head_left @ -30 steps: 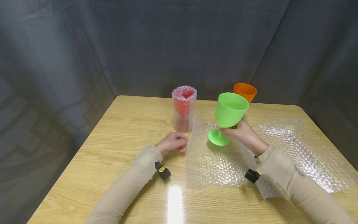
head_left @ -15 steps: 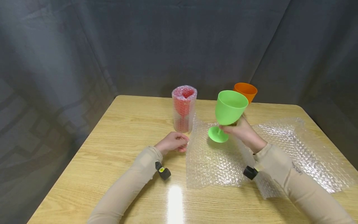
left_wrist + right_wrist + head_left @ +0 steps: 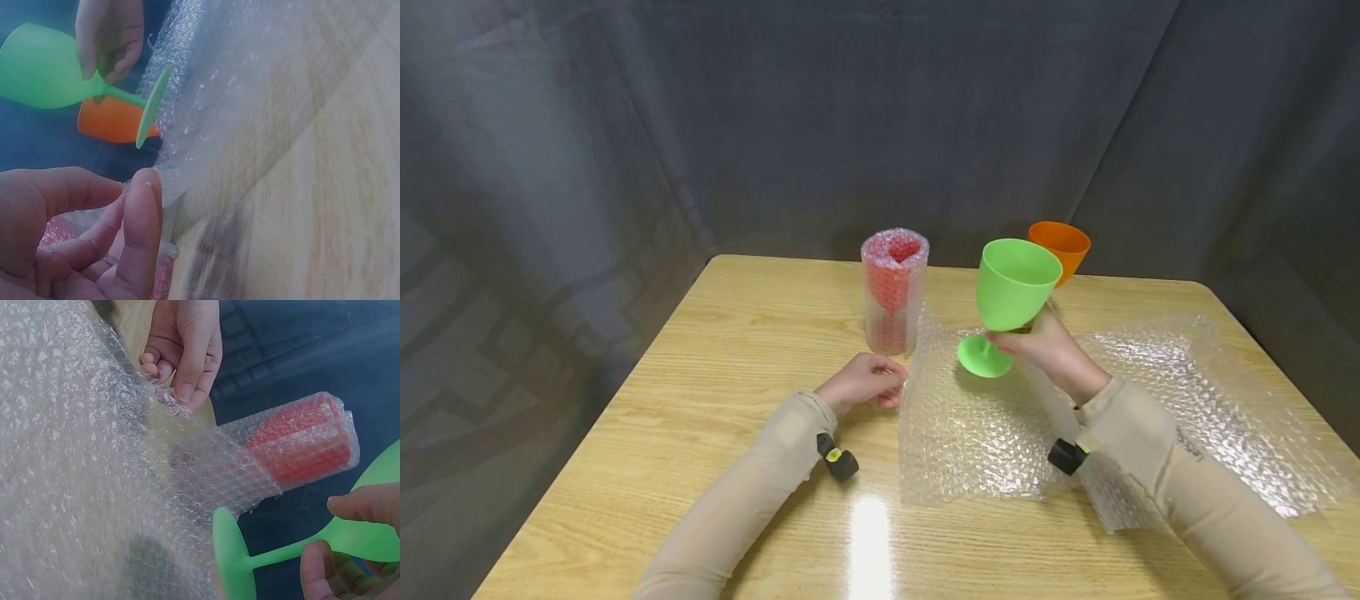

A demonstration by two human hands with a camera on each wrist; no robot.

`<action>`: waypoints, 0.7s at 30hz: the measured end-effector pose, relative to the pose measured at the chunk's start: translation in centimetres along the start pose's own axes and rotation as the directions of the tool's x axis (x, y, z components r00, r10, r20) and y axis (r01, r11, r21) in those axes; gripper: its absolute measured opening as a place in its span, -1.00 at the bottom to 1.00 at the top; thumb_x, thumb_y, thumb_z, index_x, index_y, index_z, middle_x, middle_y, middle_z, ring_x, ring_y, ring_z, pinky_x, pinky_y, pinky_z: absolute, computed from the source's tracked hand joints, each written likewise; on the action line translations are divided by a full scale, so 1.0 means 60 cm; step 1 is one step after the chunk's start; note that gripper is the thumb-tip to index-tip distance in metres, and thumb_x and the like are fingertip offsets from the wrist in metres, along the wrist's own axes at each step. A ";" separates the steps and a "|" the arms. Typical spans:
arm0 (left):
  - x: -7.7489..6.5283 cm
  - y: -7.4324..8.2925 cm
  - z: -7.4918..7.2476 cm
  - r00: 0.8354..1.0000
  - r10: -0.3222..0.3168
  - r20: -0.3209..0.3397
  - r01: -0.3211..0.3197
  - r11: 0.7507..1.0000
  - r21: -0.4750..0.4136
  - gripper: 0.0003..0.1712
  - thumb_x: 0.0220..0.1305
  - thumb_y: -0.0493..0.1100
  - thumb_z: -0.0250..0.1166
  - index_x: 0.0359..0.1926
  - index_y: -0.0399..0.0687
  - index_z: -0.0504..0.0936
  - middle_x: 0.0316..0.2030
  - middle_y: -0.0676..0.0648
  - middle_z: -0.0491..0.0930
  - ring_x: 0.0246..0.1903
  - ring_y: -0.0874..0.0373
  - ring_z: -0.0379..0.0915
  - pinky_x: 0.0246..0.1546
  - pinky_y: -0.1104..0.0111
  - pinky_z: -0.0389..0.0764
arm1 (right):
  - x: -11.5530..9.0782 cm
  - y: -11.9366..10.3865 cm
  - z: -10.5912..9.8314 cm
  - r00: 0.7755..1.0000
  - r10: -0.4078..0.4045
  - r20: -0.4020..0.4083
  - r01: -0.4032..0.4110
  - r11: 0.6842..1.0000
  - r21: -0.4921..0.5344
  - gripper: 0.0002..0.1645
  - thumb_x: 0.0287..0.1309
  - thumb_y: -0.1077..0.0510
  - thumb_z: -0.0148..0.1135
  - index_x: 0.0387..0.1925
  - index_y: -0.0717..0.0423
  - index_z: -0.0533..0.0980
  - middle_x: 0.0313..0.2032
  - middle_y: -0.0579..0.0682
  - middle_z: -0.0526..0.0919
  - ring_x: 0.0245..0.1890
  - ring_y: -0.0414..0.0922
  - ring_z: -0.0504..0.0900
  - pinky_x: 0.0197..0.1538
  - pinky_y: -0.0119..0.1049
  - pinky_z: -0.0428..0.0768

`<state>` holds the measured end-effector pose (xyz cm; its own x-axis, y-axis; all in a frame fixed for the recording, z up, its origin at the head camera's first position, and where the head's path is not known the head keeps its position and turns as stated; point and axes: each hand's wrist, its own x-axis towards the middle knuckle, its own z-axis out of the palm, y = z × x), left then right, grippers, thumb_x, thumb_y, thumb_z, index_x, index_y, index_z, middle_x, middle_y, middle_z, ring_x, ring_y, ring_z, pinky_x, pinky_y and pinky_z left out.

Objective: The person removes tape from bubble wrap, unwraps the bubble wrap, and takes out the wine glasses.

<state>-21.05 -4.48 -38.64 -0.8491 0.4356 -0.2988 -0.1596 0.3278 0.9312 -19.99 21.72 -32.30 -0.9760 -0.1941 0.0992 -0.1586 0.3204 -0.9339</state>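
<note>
Where the green goblet (image 3: 1017, 287) is: lifted above the near sheet of bubble wrap (image 3: 973, 450), bowl up, leaning, with its round foot toward the left
Right hand (image 3: 1060, 354): holding the goblet, thumb and fingers closed about the top of the stem, just under the bowl
Left hand (image 3: 865, 382): thumb and forefinger pinching the left edge of that near sheet
Bubble wrap: spread flat beneath the goblet, with a second stretch (image 3: 1195, 400) shining at the right
Red cup (image 3: 891, 292): rolled in bubble wrap, upright beyond the left hand
Orange cup (image 3: 1062, 242): behind the goblet, partly hidden by it
Table (image 3: 760, 358): pale wood grain, bright reflection at the near edge
Backdrop: dark grey curtain (image 3: 880, 125)
</note>
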 end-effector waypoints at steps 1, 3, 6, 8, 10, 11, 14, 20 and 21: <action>0.000 0.000 0.000 1.000 0.000 0.000 0.000 1.000 -0.001 -0.71 0.31 -0.30 0.08 -0.02 -0.42 0.50 -0.48 -0.01 0.47 -0.58 0.33 0.45 -0.50 0.58 0.54 | 0.000 -0.001 0.000 1.000 0.004 0.000 -0.004 1.000 0.000 -0.47 -0.01 0.39 0.25 -0.11 -0.18 0.30 -0.24 -0.18 0.43 -0.26 -0.27 0.46 -0.17 -0.42 0.58; 0.001 -0.001 0.000 1.000 0.000 0.000 0.000 1.000 -0.002 -0.71 0.31 -0.30 0.08 -0.02 -0.42 0.50 -0.48 -0.01 0.47 -0.58 0.33 0.45 -0.50 0.58 0.54 | 0.001 -0.002 0.001 1.000 0.004 -0.002 -0.004 1.000 -0.004 -0.47 -0.01 0.39 0.25 -0.10 -0.16 0.30 -0.23 -0.17 0.43 -0.25 -0.26 0.46 -0.17 -0.41 0.58; 0.002 -0.001 0.000 1.000 0.001 0.000 -0.001 1.000 0.000 -0.70 0.31 -0.29 0.09 -0.02 -0.42 0.50 -0.47 -0.01 0.47 -0.57 0.33 0.45 -0.50 0.58 0.55 | 0.002 -0.002 0.001 1.000 -0.003 -0.005 0.003 1.000 -0.006 -0.48 -0.02 0.39 0.25 -0.11 -0.15 0.31 -0.24 -0.17 0.44 -0.26 -0.26 0.47 -0.18 -0.41 0.59; 0.002 -0.001 0.000 1.000 0.000 0.000 0.000 1.000 0.002 -0.70 0.31 -0.29 0.09 -0.02 -0.42 0.50 -0.47 -0.01 0.47 -0.58 0.33 0.45 -0.50 0.58 0.55 | 0.003 -0.002 0.001 1.000 -0.009 -0.009 0.009 1.000 -0.008 -0.48 -0.02 0.39 0.25 -0.11 -0.14 0.31 -0.25 -0.17 0.44 -0.28 -0.26 0.47 -0.19 -0.41 0.59; 0.003 -0.001 0.000 1.000 0.001 0.000 -0.001 1.000 0.004 -0.70 0.31 -0.29 0.09 -0.02 -0.42 0.50 -0.48 0.00 0.47 -0.58 0.33 0.44 -0.50 0.58 0.54 | 0.004 -0.002 0.001 1.000 -0.008 -0.012 0.008 1.000 -0.006 -0.47 -0.02 0.40 0.25 -0.11 -0.16 0.31 -0.24 -0.18 0.44 -0.27 -0.27 0.48 -0.19 -0.41 0.59; 0.003 -0.001 0.000 1.000 0.001 0.000 -0.001 1.000 0.005 -0.70 0.31 -0.29 0.09 -0.02 -0.42 0.50 -0.48 0.00 0.47 -0.58 0.33 0.44 -0.50 0.58 0.54 | 0.005 -0.001 0.002 1.000 -0.007 -0.013 0.007 1.000 -0.005 -0.47 -0.02 0.40 0.25 -0.11 -0.16 0.31 -0.24 -0.18 0.44 -0.27 -0.27 0.48 -0.18 -0.41 0.59; 0.002 0.000 0.000 1.000 -0.002 0.000 0.002 1.000 0.006 -0.70 0.31 -0.29 0.08 -0.02 -0.42 0.50 -0.49 0.00 0.47 -0.58 0.33 0.44 -0.51 0.58 0.54 | 0.006 -0.001 0.002 1.000 0.000 -0.020 0.000 1.000 -0.009 -0.46 -0.03 0.39 0.25 -0.10 -0.16 0.30 -0.23 -0.17 0.44 -0.26 -0.28 0.49 -0.18 -0.41 0.60; 0.002 -0.001 0.002 1.000 -0.005 0.000 0.005 1.000 0.010 -0.71 0.31 -0.30 0.08 -0.02 -0.41 0.51 -0.50 0.01 0.46 -0.58 0.33 0.44 -0.51 0.58 0.54 | 0.011 -0.001 0.003 1.000 -0.003 -0.023 0.002 1.000 -0.028 -0.46 -0.04 0.40 0.24 -0.10 -0.15 0.30 -0.24 -0.15 0.42 -0.29 -0.27 0.48 -0.19 -0.41 0.59; 0.002 -0.001 0.002 1.000 -0.005 0.001 0.005 1.000 0.011 -0.71 0.31 -0.30 0.08 -0.02 -0.41 0.51 -0.50 0.01 0.46 -0.58 0.33 0.44 -0.51 0.58 0.54 | 0.011 -0.001 0.003 1.000 -0.008 -0.023 0.007 1.000 -0.028 -0.46 -0.04 0.40 0.24 -0.10 -0.14 0.30 -0.24 -0.15 0.42 -0.30 -0.27 0.47 -0.20 -0.41 0.59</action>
<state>-21.07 -4.35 -38.73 -0.8479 0.4344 -0.3039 -0.1585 0.3392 0.9272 -20.60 21.38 -32.24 -0.9779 -0.1751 0.1141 -0.1695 0.3449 -0.9232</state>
